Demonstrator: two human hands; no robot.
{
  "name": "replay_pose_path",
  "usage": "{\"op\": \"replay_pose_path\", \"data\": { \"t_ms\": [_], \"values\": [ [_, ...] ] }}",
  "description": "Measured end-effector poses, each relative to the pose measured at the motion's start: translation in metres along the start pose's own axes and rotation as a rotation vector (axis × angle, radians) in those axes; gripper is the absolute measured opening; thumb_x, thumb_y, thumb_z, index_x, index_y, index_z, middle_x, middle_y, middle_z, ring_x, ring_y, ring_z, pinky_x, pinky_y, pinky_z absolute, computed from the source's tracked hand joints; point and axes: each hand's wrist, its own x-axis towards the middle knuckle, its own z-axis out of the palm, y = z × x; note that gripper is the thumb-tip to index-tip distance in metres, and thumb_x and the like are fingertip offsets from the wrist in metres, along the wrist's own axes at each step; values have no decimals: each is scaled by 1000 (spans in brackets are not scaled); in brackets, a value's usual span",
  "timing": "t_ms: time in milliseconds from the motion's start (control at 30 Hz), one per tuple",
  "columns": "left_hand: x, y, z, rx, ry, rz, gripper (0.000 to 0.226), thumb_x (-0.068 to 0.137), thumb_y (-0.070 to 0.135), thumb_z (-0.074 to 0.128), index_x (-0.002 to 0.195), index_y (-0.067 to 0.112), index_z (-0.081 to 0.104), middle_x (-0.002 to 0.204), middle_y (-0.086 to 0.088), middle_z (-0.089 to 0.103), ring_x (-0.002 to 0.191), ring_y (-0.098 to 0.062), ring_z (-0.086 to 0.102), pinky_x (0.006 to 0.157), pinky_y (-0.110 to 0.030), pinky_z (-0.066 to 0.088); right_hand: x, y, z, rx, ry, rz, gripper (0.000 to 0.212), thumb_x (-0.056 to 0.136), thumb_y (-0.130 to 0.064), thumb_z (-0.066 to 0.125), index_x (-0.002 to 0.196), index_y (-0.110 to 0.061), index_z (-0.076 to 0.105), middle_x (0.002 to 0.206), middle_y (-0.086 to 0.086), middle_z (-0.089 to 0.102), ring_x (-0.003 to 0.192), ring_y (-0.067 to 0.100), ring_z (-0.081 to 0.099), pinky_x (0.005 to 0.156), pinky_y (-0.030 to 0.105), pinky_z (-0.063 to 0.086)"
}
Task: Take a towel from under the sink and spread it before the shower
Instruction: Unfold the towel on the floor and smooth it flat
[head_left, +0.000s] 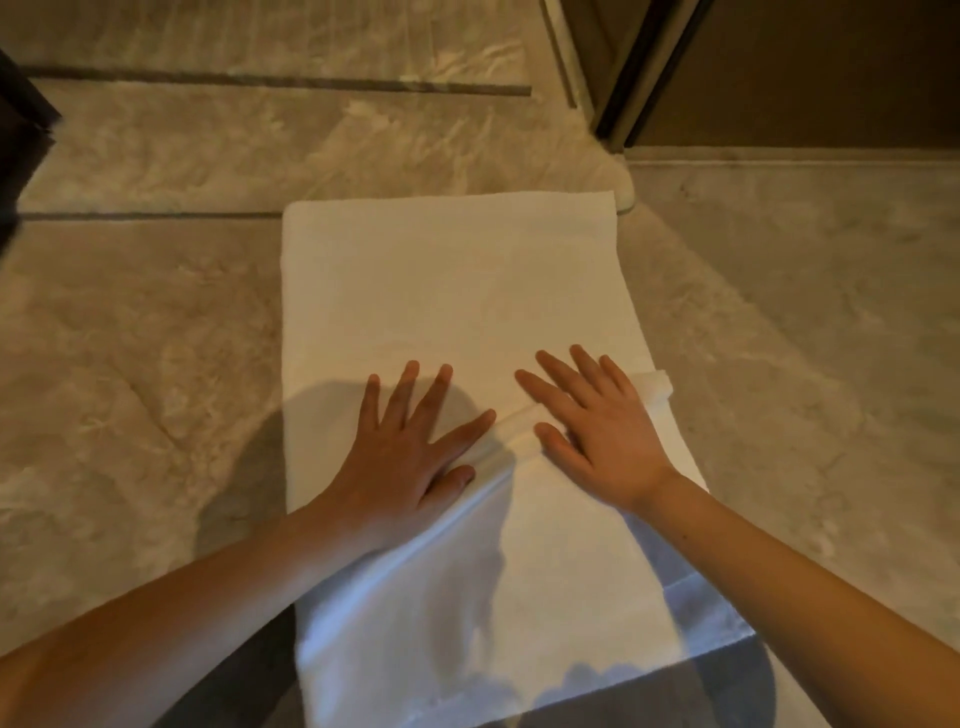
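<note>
A white towel lies stretched out lengthwise on the marble floor, its far edge close to the shower threshold. A raised fold runs diagonally across it between my hands. My left hand rests flat on the towel, fingers spread, just left of the fold. My right hand lies flat with fingers apart on the right side, partly over the fold's upper end. Neither hand grips the cloth. The near end of the towel is rumpled and in shadow.
The beige marble floor surrounds the towel. A dark floor strip crosses the shower area beyond. A dark door frame and a white base piece stand at the far right. A dark object sits at the left edge.
</note>
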Motion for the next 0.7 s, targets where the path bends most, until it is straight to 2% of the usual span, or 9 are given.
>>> {"op": "replay_pose_path", "data": {
  "t_ms": [200, 267, 400, 533, 600, 633, 700],
  "values": [
    [42, 42, 0, 22, -18, 57, 59, 96, 60, 20, 152, 42, 18, 161, -19, 15, 146, -48, 8, 115, -65, 10, -21, 51, -12, -10, -3, 46, 55, 99, -49, 30, 152, -36, 29, 160, -5, 26, 150, 26, 16, 119, 48, 16],
    [53, 54, 2, 24, -22, 84, 61, 96, 60, 18, 153, 40, 14, 161, -21, 11, 146, -48, 4, 116, -64, 8, -27, 67, -15, -9, 2, 48, 55, 98, -48, 31, 152, -35, 30, 160, -5, 28, 150, 26, 17, 119, 48, 16],
    [69, 67, 5, 52, -53, 112, 64, 95, 62, 7, 152, 39, -8, 162, -20, -7, 146, -46, -12, 118, -57, -5, -31, 91, -22, 6, 2, 56, 55, 98, -49, 32, 151, -37, 31, 159, -5, 30, 149, 26, 18, 120, 46, 14],
    [73, 75, -5, 125, -142, 76, 69, 90, 64, 0, 153, 37, -6, 162, -20, -6, 147, -46, -8, 117, -60, 0, -30, 94, -23, 22, 10, 50, 55, 97, -48, 34, 150, -34, 34, 158, -4, 31, 149, 26, 18, 121, 43, 11],
    [79, 78, -16, 173, -198, 85, 69, 90, 64, 6, 153, 38, 5, 162, -21, 4, 145, -47, 5, 117, -60, 4, -31, 90, -26, 81, 58, 94, 54, 97, -44, 39, 149, -30, 37, 157, -3, 33, 148, 24, 21, 121, 42, 10],
    [85, 80, -25, 188, -193, 91, 66, 90, 62, 14, 151, 38, 21, 158, -22, 18, 141, -46, 19, 116, -59, 9, -33, 88, -28, 151, 134, 162, 52, 97, -40, 41, 148, -27, 40, 156, -1, 37, 147, 23, 25, 121, 42, 12],
    [104, 86, -42, 167, -99, 127, 56, 89, 53, 26, 133, 28, 51, 137, -15, 49, 121, -39, 45, 113, -56, 17, -45, 86, -35, 279, 409, 387, 47, 98, -31, 45, 144, -20, 47, 148, 4, 47, 138, 25, 38, 117, 39, 23]
  ]
}}
